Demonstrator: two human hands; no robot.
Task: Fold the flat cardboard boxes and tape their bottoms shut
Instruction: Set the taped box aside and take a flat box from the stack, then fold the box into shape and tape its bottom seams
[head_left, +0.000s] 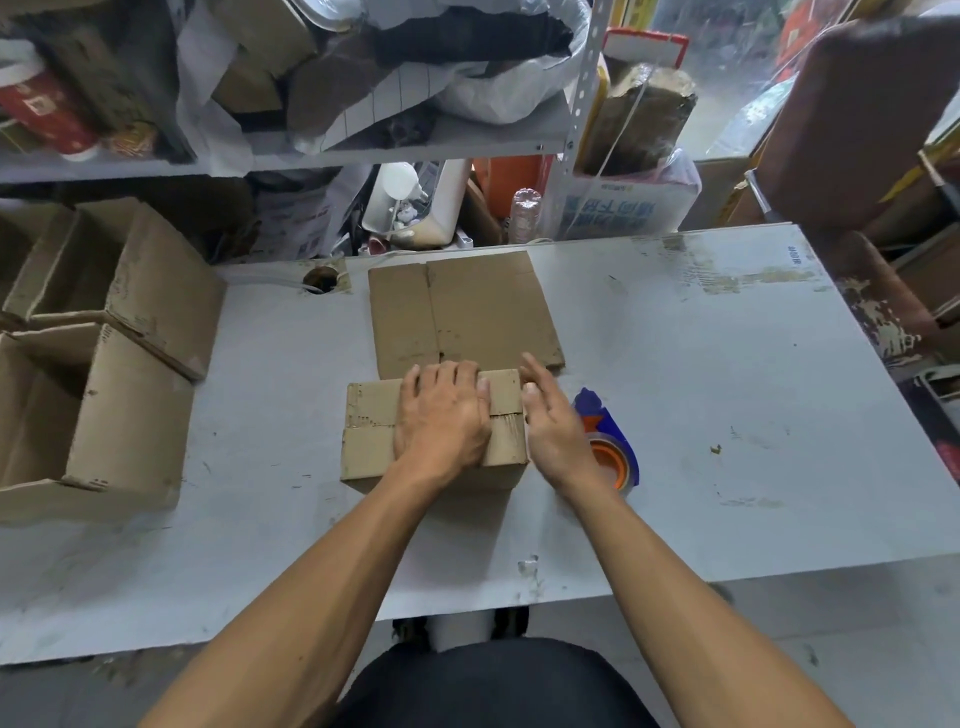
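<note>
Pressing flat on the folded box, left hand; right hand open beside it.

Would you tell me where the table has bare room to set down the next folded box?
The widest bare patch lies right of the tape dispenser and the flat cardboard, out to the table edge. A narrower one runs along the near edge. The left is crowded by two open boxes; both hands work the centre box.

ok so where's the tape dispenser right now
In the head view the tape dispenser lies on the table, right of the folded box, partly hidden under the right hand.
</note>
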